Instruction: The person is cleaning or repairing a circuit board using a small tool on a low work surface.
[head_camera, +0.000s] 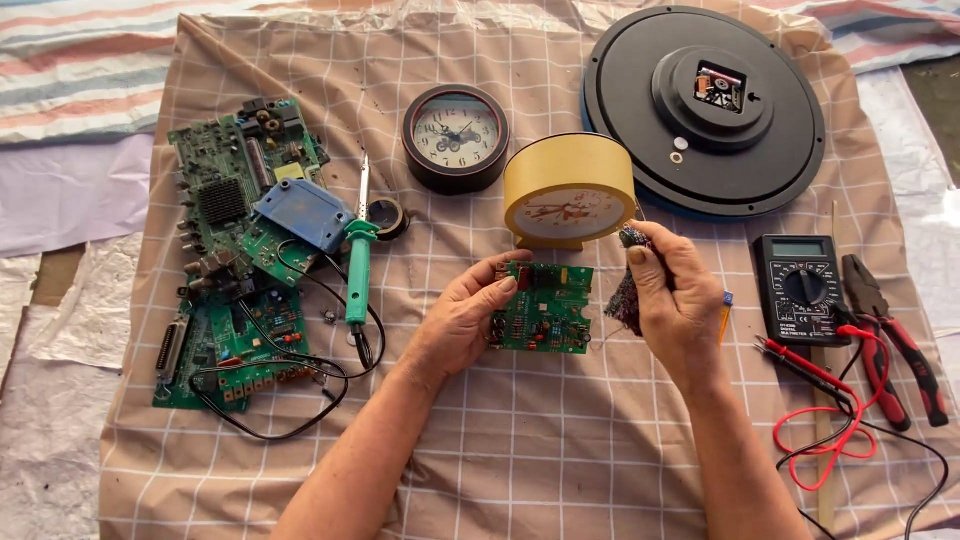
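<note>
two hands over a checked cloth, one with a circuit board, one with a scrap of fabric

the left hand pinches a small green circuit board by its 9 o'clock edge, at the middle of the cloth. the right hand, at the board's 3 o'clock, is closed around a dark fabric scrap. a yellow clock stands at 12 o'clock, a multimeter further toward 3 o'clock, a soldering iron at 9 o'clock.
</note>
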